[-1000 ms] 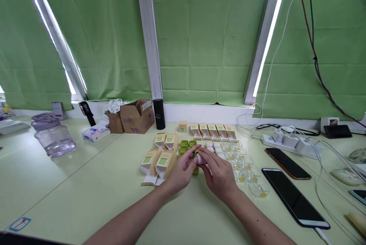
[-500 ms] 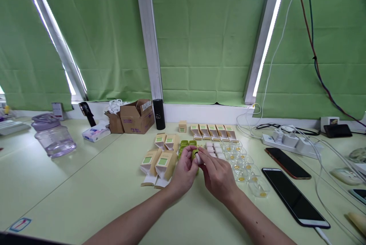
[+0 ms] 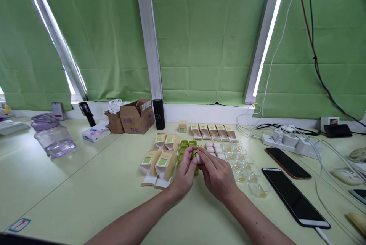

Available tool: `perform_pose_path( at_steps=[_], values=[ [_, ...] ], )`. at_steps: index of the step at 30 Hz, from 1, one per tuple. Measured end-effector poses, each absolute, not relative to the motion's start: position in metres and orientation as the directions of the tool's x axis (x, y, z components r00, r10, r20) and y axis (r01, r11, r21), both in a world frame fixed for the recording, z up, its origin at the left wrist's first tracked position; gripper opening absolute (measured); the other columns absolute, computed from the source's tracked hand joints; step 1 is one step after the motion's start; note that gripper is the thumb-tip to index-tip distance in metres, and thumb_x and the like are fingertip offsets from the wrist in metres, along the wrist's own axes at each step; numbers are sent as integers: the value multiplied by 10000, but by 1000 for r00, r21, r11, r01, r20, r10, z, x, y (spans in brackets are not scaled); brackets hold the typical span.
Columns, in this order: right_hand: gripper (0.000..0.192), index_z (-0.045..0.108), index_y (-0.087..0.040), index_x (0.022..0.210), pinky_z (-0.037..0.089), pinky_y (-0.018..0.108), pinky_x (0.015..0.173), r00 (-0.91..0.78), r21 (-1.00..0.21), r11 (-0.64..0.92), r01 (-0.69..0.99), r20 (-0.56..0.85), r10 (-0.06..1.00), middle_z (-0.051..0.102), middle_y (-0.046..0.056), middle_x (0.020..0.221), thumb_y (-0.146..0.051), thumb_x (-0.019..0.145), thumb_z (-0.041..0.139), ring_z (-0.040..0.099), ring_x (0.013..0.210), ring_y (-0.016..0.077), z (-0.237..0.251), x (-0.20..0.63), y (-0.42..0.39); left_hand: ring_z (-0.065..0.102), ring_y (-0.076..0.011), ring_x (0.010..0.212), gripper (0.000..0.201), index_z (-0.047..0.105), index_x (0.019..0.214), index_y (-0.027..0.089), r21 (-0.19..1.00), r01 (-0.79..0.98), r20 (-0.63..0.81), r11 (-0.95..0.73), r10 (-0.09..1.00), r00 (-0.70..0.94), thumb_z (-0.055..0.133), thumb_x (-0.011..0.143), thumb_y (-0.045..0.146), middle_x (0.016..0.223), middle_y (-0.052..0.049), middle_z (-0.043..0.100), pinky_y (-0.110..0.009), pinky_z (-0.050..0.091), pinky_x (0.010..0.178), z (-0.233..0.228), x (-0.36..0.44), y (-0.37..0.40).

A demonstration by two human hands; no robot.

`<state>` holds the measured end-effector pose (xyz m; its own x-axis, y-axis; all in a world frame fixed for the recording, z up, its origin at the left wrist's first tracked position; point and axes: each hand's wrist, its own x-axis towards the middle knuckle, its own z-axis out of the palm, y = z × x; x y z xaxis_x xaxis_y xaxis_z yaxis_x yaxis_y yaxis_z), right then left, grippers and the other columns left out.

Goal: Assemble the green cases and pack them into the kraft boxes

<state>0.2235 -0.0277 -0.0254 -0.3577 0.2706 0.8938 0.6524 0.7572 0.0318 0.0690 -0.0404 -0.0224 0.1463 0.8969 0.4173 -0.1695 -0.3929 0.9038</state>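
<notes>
Since a moment ago both hands have barely shifted; left hand (image 3: 185, 170) and right hand (image 3: 217, 174) keep fingers clamped on a small green cap (image 3: 195, 153). The pale desk (image 3: 85, 184) bears tan boxes (image 3: 160, 161) left; green blinds (image 3: 206, 35) hang far.

Bare table (image 3: 85, 184) lies open nearside; cartons (image 3: 158, 161) left, clear cups (image 3: 246, 168) right hem the hands.

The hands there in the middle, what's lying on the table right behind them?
Behind the left hand and right hand lie green cups, pale blocks and clear trays; the hands hide the nearest green cups.
</notes>
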Motion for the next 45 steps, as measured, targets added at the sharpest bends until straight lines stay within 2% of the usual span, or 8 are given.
perform_pose_path(
  at_steps=[3, 6, 13, 18, 33, 36, 41, 45],
  values=[
    [444, 568, -149, 1468, 676, 402, 890, -366, 32, 756, 654, 887, 280, 723, 191, 1364, -101, 1035, 481, 761, 1165, 288, -30, 224, -26, 525, -293, 1421, 561, 478, 1452, 248, 911, -196, 399, -362, 894, 204, 649, 995, 524, 1494, -140, 564, -432, 429, 1207, -25, 69, -40],
    [465, 558, -152, 1484, 674, 405, 901, -354, 13, 762, 647, 891, 285, 733, 186, 1341, -109, 1028, 479, 752, 1178, 289, -34, 223, -25, 536, -316, 1427, 686, 437, 1510, 247, 912, -216, 395, -349, 889, 231, 720, 951, 528, 1508, -159, 561, -464, 428, 1221, -27, 71, -38],
    [420, 580, -157, 1454, 670, 413, 915, -321, -2, 764, 646, 907, 274, 751, 174, 1294, -134, 1041, 504, 750, 1165, 286, -36, 221, -24, 561, -323, 1396, 626, 524, 1457, 228, 929, -176, 359, -326, 910, 208, 691, 959, 568, 1477, -158, 599, -473, 461, 1197, -23, 70, -36],
    [413, 594, -160, 1443, 672, 414, 915, -309, -2, 760, 650, 913, 267, 757, 171, 1285, -124, 1039, 515, 755, 1153, 285, -36, 220, -24, 559, -320, 1394, 608, 542, 1439, 228, 927, -193, 359, -322, 910, 207, 697, 956, 565, 1425, -155, 630, -484, 457, 1203, -23, 70, -36],
    [421, 604, -171, 1434, 675, 410, 899, -282, -22, 755, 655, 920, 272, 766, 164, 1262, -112, 1025, 524, 766, 1119, 278, -38, 219, -22, 548, -310, 1410, 588, 552, 1422, 221, 925, -158, 372, -346, 909, 185, 678, 966, 571, 1460, -156, 608, -457, 437, 1216, -26, 70, -34],
    [454, 566, -185, 1466, 657, 435, 959, -276, -60, 781, 622, 916, 291, 748, 161, 1297, -114, 1020, 521, 741, 1174, 279, -37, 219, -22, 561, -309, 1396, 607, 545, 1426, 231, 923, -185, 369, -337, 913, 176, 700, 950, 574, 1461, -148, 609, -447, 463, 1188, -27, 70, -33],
    [555, 453, -186, 1542, 653, 447, 958, -278, -192, 809, 555, 874, 398, 702, 161, 1356, -116, 994, 509, 705, 1208, 283, -39, 220, -22, 660, -311, 1235, 697, 492, 1474, 234, 935, -209, 328, -288, 924, 197, 696, 932, 622, 1339, -139, 685, -421, 575, 1006, -29, 67, -30],
    [495, 484, -206, 1490, 652, 437, 934, -220, -303, 801, 516, 857, 466, 711, 145, 1313, -122, 1002, 503, 715, 1156, 272, -43, 220, -19, 648, -313, 1261, 727, 499, 1479, 235, 928, -223, 343, -297, 916, 207, 735, 906, 616, 1366, -144, 669, -410, 559, 1025, -27, 66, -29]
  ],
)
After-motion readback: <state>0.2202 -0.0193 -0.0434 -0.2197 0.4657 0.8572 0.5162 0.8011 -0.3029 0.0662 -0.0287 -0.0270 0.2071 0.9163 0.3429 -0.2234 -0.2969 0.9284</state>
